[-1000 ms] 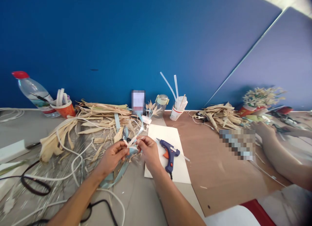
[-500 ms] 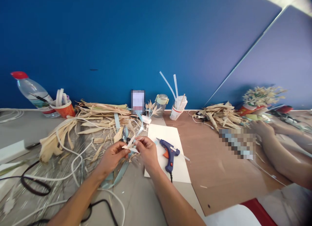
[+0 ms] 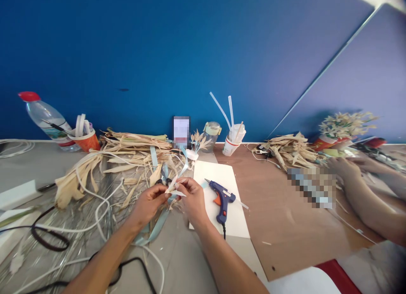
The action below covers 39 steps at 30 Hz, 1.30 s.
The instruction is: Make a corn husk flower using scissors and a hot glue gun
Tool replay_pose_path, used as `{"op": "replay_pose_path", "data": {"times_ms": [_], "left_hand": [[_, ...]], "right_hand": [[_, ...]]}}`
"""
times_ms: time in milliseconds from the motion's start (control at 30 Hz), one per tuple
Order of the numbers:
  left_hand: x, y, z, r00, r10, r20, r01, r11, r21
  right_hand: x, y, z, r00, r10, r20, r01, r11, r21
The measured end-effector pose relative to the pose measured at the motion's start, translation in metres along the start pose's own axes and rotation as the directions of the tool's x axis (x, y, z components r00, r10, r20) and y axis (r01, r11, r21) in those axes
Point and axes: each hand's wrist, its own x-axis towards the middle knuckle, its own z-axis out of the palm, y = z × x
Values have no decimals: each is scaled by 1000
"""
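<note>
Between my two hands is a small pale piece of corn husk (image 3: 175,193), with one narrow strip pointing up and another lying sideways. My left hand (image 3: 148,204) pinches its left end with thumb and fingertips. My right hand (image 3: 193,199) pinches it from the right, fingers bent over it. To the right of that hand a blue hot glue gun (image 3: 222,196) with an orange trigger lies on a white sheet (image 3: 236,226). A light blue ribbon (image 3: 158,226) runs under and behind my hands.
Dried husks (image 3: 136,139) and scraps spread behind and left, with white cables (image 3: 103,201) among them. A bottle (image 3: 47,120), an orange cup (image 3: 87,141) and a white cup (image 3: 231,148) line the blue wall. A co-worker's arms (image 3: 364,196) rest at the right.
The whole view has shifted slightly, so things sit a little further right. My hands keep their pinch on the husk piece, which has turned slightly.
</note>
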Motion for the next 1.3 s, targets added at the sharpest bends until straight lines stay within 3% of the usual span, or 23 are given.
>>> {"op": "replay_pose_path", "data": {"times_ms": [567, 1300], "left_hand": [[0, -3, -1, 1000, -27, -2, 27, 1000, 6], [0, -8, -1, 1000, 28, -13, -27, 999, 17]], "right_hand": [[1, 1, 1, 999, 17, 47, -20, 998, 61], [0, 0, 1, 999, -8, 40, 6, 998, 65]]}}
